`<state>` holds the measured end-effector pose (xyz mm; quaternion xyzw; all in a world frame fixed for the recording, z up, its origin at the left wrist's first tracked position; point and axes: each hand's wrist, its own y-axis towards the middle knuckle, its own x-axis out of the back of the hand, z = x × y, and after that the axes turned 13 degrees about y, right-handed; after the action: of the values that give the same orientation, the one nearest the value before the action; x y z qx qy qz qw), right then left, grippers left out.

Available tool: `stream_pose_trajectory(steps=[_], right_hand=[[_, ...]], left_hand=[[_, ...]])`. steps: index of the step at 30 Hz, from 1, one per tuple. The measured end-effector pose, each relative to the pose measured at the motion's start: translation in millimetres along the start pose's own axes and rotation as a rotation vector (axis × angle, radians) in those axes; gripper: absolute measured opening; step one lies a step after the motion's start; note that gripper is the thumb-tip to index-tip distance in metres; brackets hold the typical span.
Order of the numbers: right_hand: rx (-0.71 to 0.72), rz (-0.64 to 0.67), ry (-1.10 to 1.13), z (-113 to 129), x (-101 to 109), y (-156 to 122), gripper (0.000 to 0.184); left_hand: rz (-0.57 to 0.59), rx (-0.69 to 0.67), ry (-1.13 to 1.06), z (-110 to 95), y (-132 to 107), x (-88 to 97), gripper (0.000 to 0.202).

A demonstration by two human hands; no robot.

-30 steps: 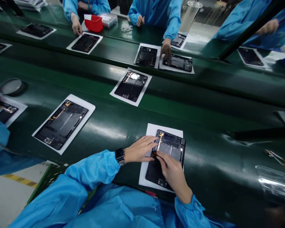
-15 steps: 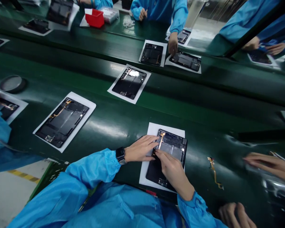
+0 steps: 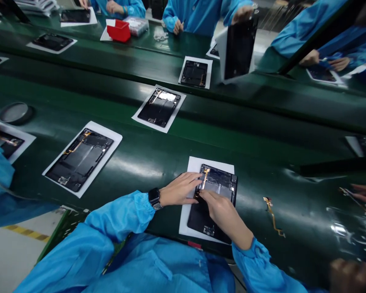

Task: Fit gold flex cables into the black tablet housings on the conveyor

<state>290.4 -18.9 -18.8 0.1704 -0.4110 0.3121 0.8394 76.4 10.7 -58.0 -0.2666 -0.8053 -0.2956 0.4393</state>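
Two bare hands, close together, work at the left edge of an open tablet chassis [image 3: 219, 183] that lies flat on a white paper sheet [image 3: 185, 219], on a glossy green conveyor belt [image 3: 146, 158]. The left hand [image 3: 179, 189], with a black smartwatch [image 3: 154, 197] at its wrist, lies spread across the chassis rim without gripping it. The right hand [image 3: 222, 209] presses in just beside it, and the two meet at a small dark spot on the rim. Whether the right hand pinches something there is hard to tell, because the fingers cover it.

State of the work: a narrow orange flex strip [image 3: 205, 179] lies on the chassis, rising from under the fingers, while a loose gold-orange flex cable [image 3: 273, 215] rests on the belt, well to the right. The chassis is dark, with matte grey plates and a thin rectangular outline. Elastic cuffs close the shiny blue sleeves [image 3: 116, 215].

Beyond, matching chassis [image 3: 79, 160] lie on their own paper sheets. A co-worker's hand [image 3: 244, 14] raises a black tablet [image 3: 239, 47] on edge, near a red plastic bin [image 3: 118, 30].
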Motion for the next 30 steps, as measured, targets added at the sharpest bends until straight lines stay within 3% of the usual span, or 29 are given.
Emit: stream_pose_trajectory(steps=[10,12,15,17,20,22,25,27,30], right_hand=[[-0.003,0.044,0.039,3,-10,10,0.032],[-0.033,-0.064,0.182,-1,-7,7,0.029],[-0.178,-0.381,0.57,-9,-4,1,0.02],[-0.34,-0.561,0.892,-15,-4,-4,0.02],[-0.552,-0.656,1.165,-31,1,-15,0.032],[-0.607,-0.701,1.037,-49,12,-30,0.037],[-0.687,-0.822,0.554,-85,38,-63,0.035],[-0.777,-0.835,0.318,-110,53,-86,0.032],[-0.783,-0.767,0.243,-140,62,-109,0.025]], left_hand=[[0.03,0.017,-0.038,-2,-1,4.7,0.071],[0.039,0.027,-0.061,-2,1,10.8,0.072],[-0.024,0.084,-0.04,4,19,19.4,0.051],[-0.05,0.163,0.063,13,43,21.6,0.037],[0.086,0.261,0.257,30,88,18.7,0.037],[0.2,0.25,0.306,39,115,15.2,0.034],[0.296,0.155,0.314,46,137,12.3,0.013],[0.334,0.089,0.347,46,140,13.0,0.011],[0.356,0.005,0.43,40,135,15.6,0.014]])
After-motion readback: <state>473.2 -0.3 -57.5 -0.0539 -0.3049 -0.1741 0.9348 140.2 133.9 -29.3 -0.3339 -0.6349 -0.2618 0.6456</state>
